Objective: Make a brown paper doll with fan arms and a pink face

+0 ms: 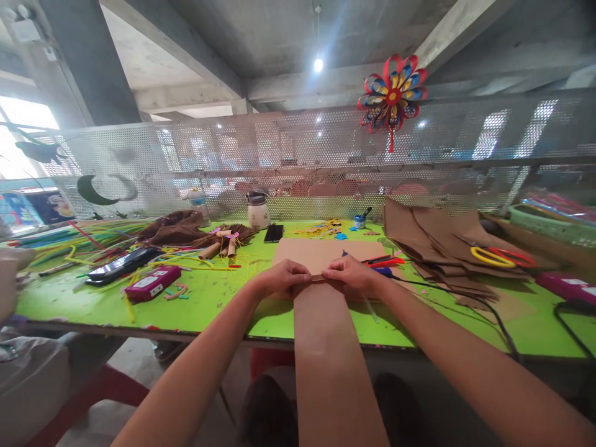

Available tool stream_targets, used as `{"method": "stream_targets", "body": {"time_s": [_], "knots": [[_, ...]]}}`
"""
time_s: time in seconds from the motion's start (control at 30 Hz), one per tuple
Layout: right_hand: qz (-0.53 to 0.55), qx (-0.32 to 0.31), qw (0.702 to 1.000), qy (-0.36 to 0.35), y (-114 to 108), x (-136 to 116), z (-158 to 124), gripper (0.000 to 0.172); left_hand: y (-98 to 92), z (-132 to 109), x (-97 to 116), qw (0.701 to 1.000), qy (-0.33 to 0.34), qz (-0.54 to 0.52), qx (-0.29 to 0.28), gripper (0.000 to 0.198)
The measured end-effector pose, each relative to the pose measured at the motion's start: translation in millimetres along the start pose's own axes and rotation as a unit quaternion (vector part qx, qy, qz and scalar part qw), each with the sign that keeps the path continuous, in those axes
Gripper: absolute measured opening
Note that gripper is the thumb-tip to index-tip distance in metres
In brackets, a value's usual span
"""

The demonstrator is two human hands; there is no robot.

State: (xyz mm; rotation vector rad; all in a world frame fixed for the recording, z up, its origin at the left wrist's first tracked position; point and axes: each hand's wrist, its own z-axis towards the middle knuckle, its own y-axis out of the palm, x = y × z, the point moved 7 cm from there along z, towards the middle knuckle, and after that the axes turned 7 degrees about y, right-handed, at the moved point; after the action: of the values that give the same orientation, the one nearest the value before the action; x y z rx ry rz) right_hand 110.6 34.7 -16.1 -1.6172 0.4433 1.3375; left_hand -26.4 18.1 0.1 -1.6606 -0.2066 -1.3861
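A long strip of brown kraft paper (328,347) runs from the table edge down toward my lap. Its far end is folded or rolled into a narrow band, lying over a light brown board (302,248) on the green table. My left hand (288,277) pinches the left end of that band between thumb and fingers. On the right end, my right hand (350,273) grips the band the same way. Just beyond my right hand lie red-handled tools (384,261) and a blue-handled tool with a black cord (382,272).
Stacked brown paper sheets (433,242) and yellow-handled scissors (492,257) lie at right. Leftward are a magenta box (153,284), a dark phone-like device (121,266) and paper rolls (223,244). A bottle (257,211) stands behind. Another person's arm (9,279) shows far left.
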Motion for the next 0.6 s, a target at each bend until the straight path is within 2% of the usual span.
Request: {"method": "stream_targets", "body": {"time_s": [0.1,0.23,0.37,0.5,0.6], "knots": [[-0.061,0.029,0.997,-0.032,1,-8,1,0.035,2.6,1,0,0.999,0.005,0.039,-0.015,0.037],[-0.092,0.059,0.993,-0.044,2,-16,-1,0.033,1.2,2,13,0.992,0.051,0.112,-0.018,0.036],[-0.064,0.034,0.996,-0.043,4,-20,-5,0.034,-3.5,1,24,0.985,0.08,0.151,-0.018,0.034],[-0.025,-0.016,1.0,-0.009,4,-17,-6,0.036,-10.1,0,21,0.987,0.06,0.149,-0.006,0.034],[-0.03,-0.014,0.999,0.003,1,-14,-5,0.035,-9.2,0,15,0.993,0.038,0.107,-0.016,0.033]]}}
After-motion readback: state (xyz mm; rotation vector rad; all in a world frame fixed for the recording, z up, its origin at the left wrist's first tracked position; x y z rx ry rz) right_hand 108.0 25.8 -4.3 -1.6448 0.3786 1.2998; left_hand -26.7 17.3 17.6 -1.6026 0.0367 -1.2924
